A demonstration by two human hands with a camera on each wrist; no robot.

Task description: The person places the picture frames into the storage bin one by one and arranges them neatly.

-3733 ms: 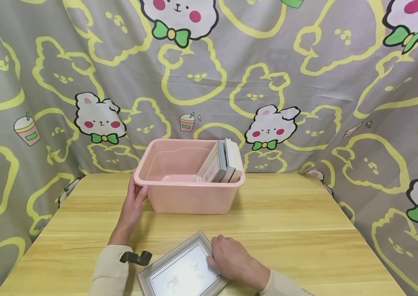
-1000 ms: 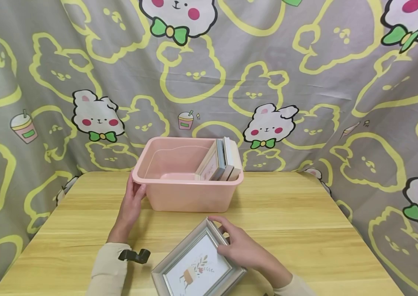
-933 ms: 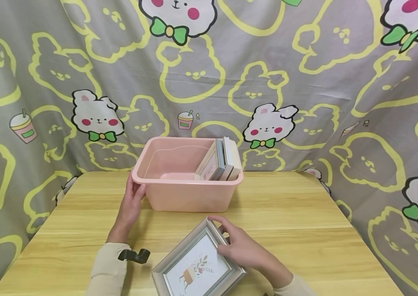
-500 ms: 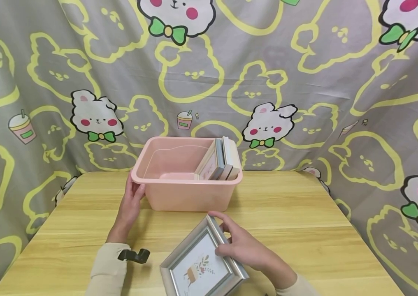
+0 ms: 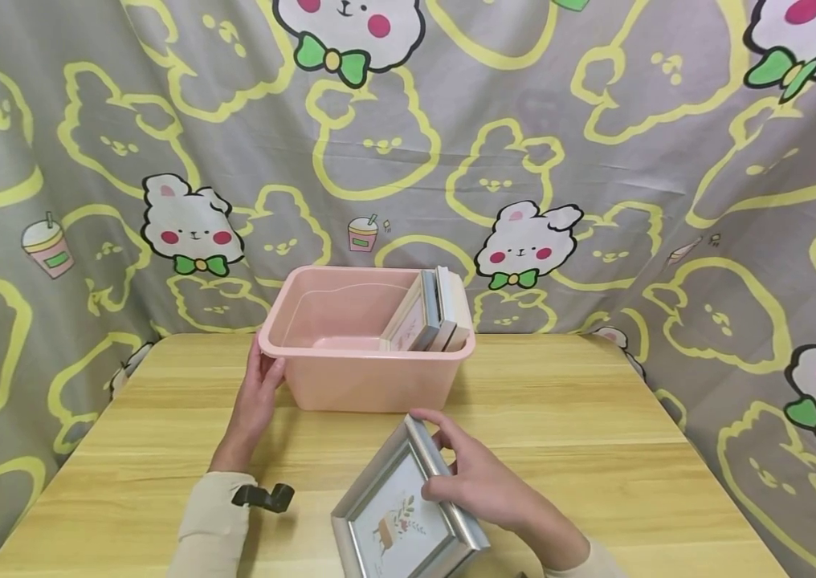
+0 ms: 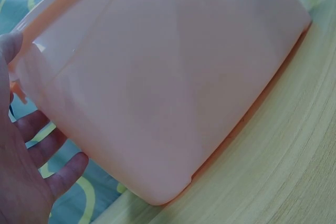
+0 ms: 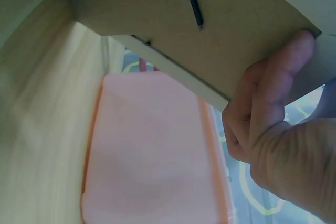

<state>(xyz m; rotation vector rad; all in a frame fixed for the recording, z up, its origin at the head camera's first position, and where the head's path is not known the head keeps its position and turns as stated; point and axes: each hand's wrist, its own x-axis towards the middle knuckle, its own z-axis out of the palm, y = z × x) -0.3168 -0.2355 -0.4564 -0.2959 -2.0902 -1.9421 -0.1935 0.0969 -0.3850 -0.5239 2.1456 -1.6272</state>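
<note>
A silver picture frame point(image 5: 401, 518) with a small plant picture is tilted up off the wooden table point(image 5: 596, 417), near the front edge. My right hand point(image 5: 476, 482) grips its right side, thumb on the front. In the right wrist view the fingers point(image 7: 268, 108) curl on the frame's brown backing board point(image 7: 210, 30). Behind it stands a pink plastic bin point(image 5: 368, 377) with several frames point(image 5: 431, 317) upright at its right end. My left hand point(image 5: 255, 397) holds the bin's front left corner, thumb on the front wall. The left wrist view has that hand point(image 6: 26, 182) against the bin wall point(image 6: 173, 77).
A grey curtain point(image 5: 596, 160) printed with bunnies hangs close behind and to both sides of the table. The bin's left part point(image 5: 328, 317) holds nothing that I can see. Bare tabletop lies right of the bin.
The frame lay flat under my right hand 3.7 s ago. Since then that hand has raised it, tilted it steeper and shifted it right. My left hand has stayed on the bin.
</note>
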